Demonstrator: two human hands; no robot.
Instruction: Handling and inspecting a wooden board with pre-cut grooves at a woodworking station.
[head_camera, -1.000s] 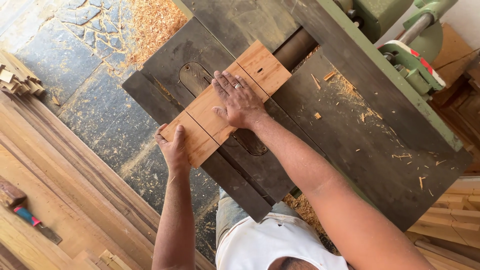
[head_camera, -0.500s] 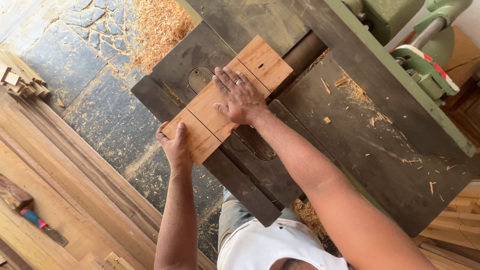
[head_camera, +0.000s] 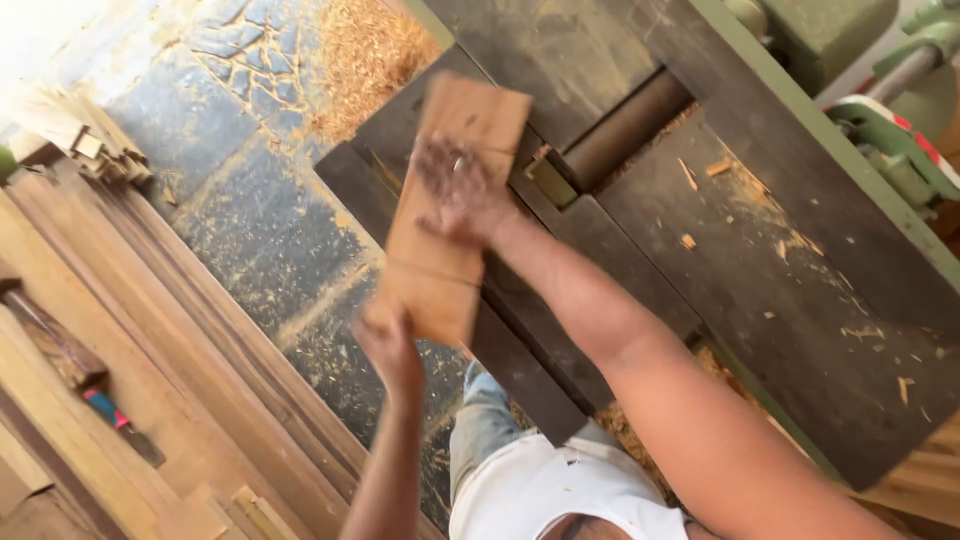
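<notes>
A flat brown wooden board (head_camera: 450, 170) is blurred with motion, lying partly over the left edge of the dark machine table (head_camera: 780, 270). My right hand (head_camera: 460, 190) presses flat on top of the board near its middle. My left hand (head_camera: 385, 345) grips the board's near end from below. The cutter roller (head_camera: 625, 125) sits bare in the slot of the table, to the right of the board.
Long wooden planks (head_camera: 150, 330) lie stacked on the floor at the left, with a small tool with a red and blue handle (head_camera: 105, 410) on them. Sawdust (head_camera: 365, 55) is piled on the stone floor. Green machine parts (head_camera: 890, 120) stand at the top right.
The board has come off the cutter slot and swung to the left, both hands moving with it. The roller that it covered now shows.
</notes>
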